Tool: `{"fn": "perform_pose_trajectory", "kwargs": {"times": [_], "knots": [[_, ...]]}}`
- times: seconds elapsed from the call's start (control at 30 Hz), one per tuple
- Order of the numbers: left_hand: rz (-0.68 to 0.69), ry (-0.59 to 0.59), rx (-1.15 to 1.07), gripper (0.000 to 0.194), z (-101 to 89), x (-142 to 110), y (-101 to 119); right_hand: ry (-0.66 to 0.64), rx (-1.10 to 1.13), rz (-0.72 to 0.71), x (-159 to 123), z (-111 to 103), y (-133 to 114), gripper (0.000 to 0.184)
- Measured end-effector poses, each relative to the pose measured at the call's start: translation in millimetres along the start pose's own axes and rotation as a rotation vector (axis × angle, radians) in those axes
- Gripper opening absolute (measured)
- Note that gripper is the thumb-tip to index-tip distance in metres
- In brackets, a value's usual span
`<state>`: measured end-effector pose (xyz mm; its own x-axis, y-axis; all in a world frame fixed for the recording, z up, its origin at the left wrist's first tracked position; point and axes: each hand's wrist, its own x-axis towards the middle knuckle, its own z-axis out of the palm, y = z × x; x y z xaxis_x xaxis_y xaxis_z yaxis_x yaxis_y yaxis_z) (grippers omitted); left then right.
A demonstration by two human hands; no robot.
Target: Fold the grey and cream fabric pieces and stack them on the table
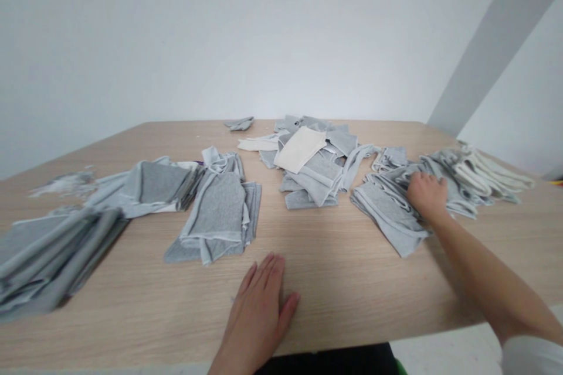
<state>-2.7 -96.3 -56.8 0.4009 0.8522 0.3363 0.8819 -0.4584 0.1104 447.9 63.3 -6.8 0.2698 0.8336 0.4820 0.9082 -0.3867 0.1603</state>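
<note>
My left hand (259, 307) lies flat on the wooden table, palm down, with the thumb spread from the fingers and nothing in it. Out to the right, my right hand (427, 194) reaches into a pile of grey fabric pieces (389, 208). Its fingers are curled down against the cloth, and their tips are hidden, so whether a piece is pinched does not show. Right beside that hand lie folded cream and grey pieces (484, 171). Ahead of my left hand sits a stack of grey fabric pieces (215, 211) with pale edging.
A loose heap of grey scraps with a cream fabric piece (301, 148) on top lies mid-table. Folded grey cloths (57, 252) are stacked at the left, near a tuft of whitish lint (65, 183). One small grey scrap (240, 123) rests by the wall.
</note>
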Motion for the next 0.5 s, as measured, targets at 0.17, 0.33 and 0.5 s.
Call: {"fn": "perform_pose_trajectory", "kwargs": {"times": [0.17, 0.33, 0.5], "knots": [[-0.002, 0.009, 0.007, 0.054, 2.2, 1, -1, 0.049, 0.013, -0.055, 4, -18, -4, 0.033], [0.006, -0.009, 0.021, 0.053, 1.7, 1, 0, 0.036, -0.004, -0.215, 2, -32, -14, 0.03], [0.001, -0.011, 0.022, 0.052, 1.3, 2, 1, -0.215, 0.006, -0.275, -4, -26, -20, 0.031]]}}
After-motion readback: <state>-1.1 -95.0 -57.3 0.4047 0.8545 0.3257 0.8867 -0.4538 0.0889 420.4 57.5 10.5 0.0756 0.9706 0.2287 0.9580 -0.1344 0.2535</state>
